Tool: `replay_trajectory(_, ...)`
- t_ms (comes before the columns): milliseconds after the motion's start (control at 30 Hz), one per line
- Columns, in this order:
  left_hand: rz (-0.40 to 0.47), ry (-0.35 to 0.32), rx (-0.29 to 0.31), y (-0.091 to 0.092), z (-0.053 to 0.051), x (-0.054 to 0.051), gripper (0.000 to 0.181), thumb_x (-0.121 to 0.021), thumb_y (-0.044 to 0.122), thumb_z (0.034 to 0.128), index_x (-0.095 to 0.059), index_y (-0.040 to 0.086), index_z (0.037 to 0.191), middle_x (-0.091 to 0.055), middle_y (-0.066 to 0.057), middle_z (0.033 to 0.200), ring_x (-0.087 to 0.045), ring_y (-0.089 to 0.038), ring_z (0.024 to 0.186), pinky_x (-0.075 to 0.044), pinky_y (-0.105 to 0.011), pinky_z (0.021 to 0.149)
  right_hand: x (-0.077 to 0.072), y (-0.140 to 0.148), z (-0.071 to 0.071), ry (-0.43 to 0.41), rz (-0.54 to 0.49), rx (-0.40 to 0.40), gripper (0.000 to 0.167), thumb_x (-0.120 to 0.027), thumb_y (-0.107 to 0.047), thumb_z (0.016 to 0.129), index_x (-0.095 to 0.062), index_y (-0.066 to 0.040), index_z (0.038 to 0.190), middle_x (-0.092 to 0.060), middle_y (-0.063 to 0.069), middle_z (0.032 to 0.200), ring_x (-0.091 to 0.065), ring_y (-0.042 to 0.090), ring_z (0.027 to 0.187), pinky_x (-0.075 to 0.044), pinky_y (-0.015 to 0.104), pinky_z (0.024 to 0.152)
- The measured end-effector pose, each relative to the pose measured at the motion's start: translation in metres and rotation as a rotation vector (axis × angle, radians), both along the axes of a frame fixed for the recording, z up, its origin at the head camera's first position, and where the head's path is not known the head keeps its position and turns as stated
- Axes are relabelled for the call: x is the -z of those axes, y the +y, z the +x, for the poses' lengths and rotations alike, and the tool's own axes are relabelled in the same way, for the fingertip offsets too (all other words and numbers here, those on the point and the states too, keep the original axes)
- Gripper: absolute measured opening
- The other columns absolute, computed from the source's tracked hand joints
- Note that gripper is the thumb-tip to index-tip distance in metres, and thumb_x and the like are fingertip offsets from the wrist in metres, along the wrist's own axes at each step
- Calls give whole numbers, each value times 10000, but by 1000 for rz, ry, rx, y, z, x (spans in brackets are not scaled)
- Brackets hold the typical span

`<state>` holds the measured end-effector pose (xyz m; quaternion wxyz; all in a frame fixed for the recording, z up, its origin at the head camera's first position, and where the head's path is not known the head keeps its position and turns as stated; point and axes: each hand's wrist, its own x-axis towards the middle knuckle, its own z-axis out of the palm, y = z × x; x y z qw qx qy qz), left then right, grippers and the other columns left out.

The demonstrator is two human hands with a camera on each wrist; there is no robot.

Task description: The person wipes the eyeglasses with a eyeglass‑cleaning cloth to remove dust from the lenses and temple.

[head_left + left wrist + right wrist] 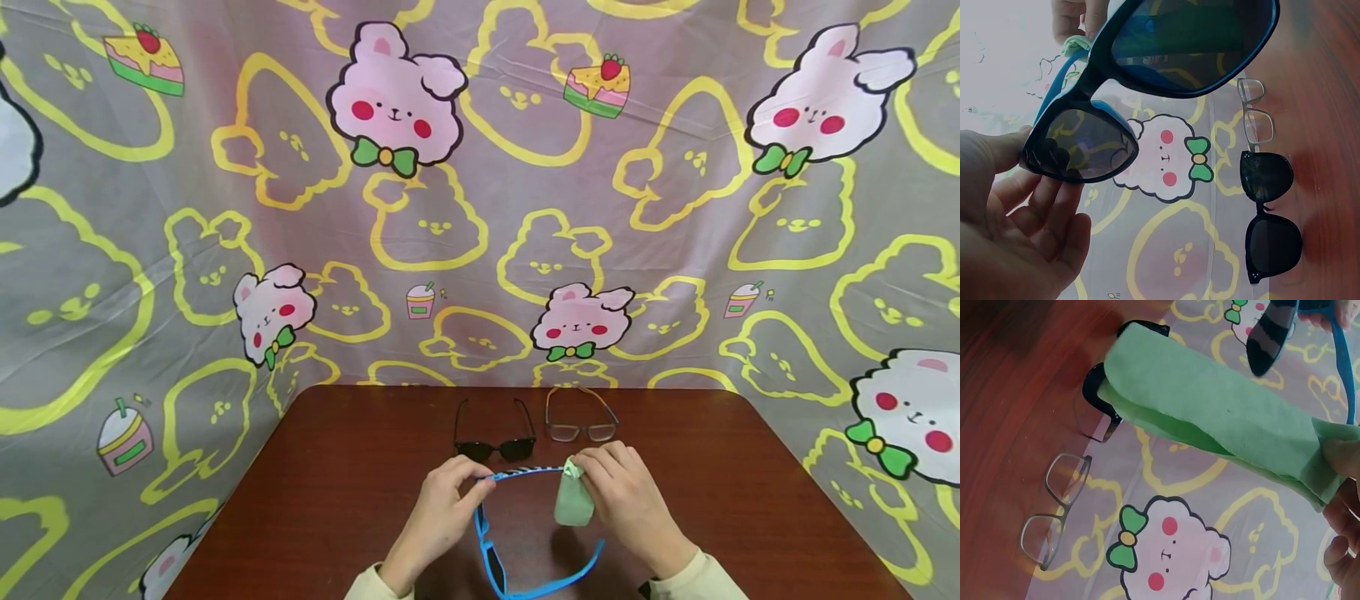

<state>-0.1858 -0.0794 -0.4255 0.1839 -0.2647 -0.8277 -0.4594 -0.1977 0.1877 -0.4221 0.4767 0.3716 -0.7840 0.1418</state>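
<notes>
Blue-framed sunglasses (489,567) with dark lenses are held above the table, temples unfolded. The left hand (442,508) pinches them at the corner where a striped temple joins the frame; in the left wrist view its thumb and fingers (1041,206) grip the edge beside one lens. A light green cloth (573,500) hangs from the right hand (630,500), whose fingers pinch it around the far end of that temple. The right wrist view shows the cloth (1210,394) folded, its long part reaching away from the right hand (1344,487).
On the brown table (337,467), black sunglasses (495,451) lie just beyond the hands, and clear-lensed glasses (581,432) lie to their right with temples pointing away. A patterned cloth backdrop (480,192) surrounds the table at the back and sides.
</notes>
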Motion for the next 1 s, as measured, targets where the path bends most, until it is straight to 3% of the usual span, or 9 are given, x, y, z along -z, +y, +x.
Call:
replay_trajectory(200, 19, -46, -13, -5, -1, -1, 38, -662, 217, 894, -694, 197, 896, -612, 150, 878, -549, -41, 773, -464, -235, 668, -2, 5, -1, -26, 12, 9, 368, -369, -241, 1032, -670, -75, 902, -633, 6, 875, -518, 198, 769, -362, 315, 588)
replay_trajectory(533, 47, -51, -32, -14, -1, -1, 32, -665, 208, 893, -692, 192, 887, -610, 158, 865, -571, -43, 789, -481, -255, 702, -3, 17, -5, -39, 10, 25, 347, -378, -254, 1025, -662, -91, 908, -628, -11, 885, -510, 194, 768, -357, 312, 591)
replay_trajectory(700, 55, -78, -117, -30, -5, -3, 21, -675, 195, 885, -684, 177, 878, -604, 172, 842, -570, -48, 786, -478, -264, 712, -5, 31, -6, -36, -29, 34, 357, -390, -252, 1012, -666, -42, 929, -633, 22, 887, -527, 227, 766, -377, 348, 634)
replay_trajectory(833, 38, -154, -191, -50, -11, -5, 24, -674, 204, 887, -681, 182, 879, -600, 162, 813, -555, -63, 780, -461, -259, 705, -6, 44, -2, -130, -73, 80, 387, -388, -305, 1009, -654, -32, 942, -620, 36, 909, -535, 232, 815, -381, 328, 716)
replay_trajectory(967, 1, -214, -274, -75, -21, 0, 48, -657, 209, 901, -678, 168, 887, -600, 116, 788, -532, -79, 736, -442, -250, 656, -4, 54, 6, -253, -133, 163, 124, -620, -149, 894, -630, -46, 962, -610, 26, 924, -540, 169, 819, -419, 287, 681)
replay_trajectory(1000, -11, -227, -301, -82, -23, 2, 52, -655, 205, 903, -679, 161, 892, -600, 102, 784, -525, -85, 718, -436, -251, 646, -3, 55, 8, -290, -151, 185, 127, -659, -92, 853, -623, -55, 969, -602, 11, 904, -532, 139, 784, -421, 274, 634)
